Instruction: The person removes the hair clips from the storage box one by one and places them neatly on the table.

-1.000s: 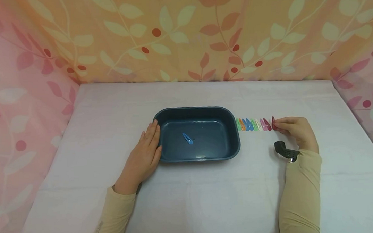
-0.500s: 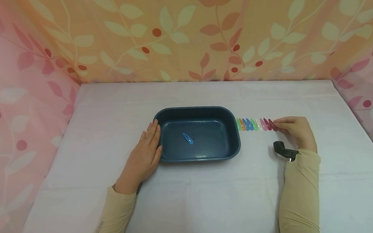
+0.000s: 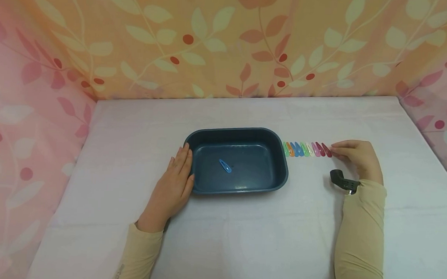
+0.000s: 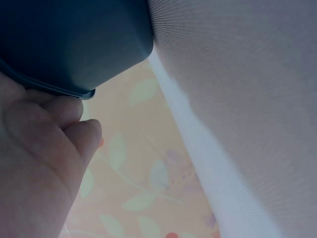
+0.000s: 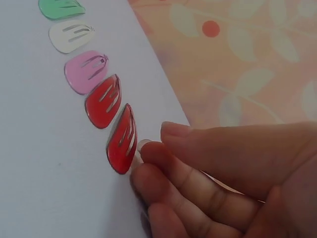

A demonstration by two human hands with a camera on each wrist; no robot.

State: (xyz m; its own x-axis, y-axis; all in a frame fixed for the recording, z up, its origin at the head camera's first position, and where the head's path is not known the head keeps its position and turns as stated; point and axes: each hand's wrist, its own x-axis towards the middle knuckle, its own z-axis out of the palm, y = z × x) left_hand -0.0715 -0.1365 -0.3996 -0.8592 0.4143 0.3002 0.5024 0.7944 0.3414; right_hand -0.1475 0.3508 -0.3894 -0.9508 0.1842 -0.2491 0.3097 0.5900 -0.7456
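Note:
My left hand [image 3: 173, 181] rests against the left side of a dark blue plastic basin [image 3: 236, 191], its fingers straight along the rim. Inside the basin lies one blue snap hair clip [image 3: 225, 166]. To the right of the basin runs a row of hair clips in green, orange, blue, white, pink and red. At the row's right end sits the last red hair clip [image 5: 122, 141], with another red hair clip [image 5: 103, 102] beside it. My right hand [image 3: 359, 158] is just right of that end clip, fingers loosely bent and holding nothing; the fingertips are very near the clip.
A white cloth [image 3: 226, 239] covers the table. Floral curtains [image 3: 227, 44] hang behind it and at both sides. A small black camera [image 3: 343, 181] sticks out from the right wrist.
The end red hair clip has moved left, up against the other red clip, and been let go. My right hand has then drawn slightly to the right. The left hand has stayed put.

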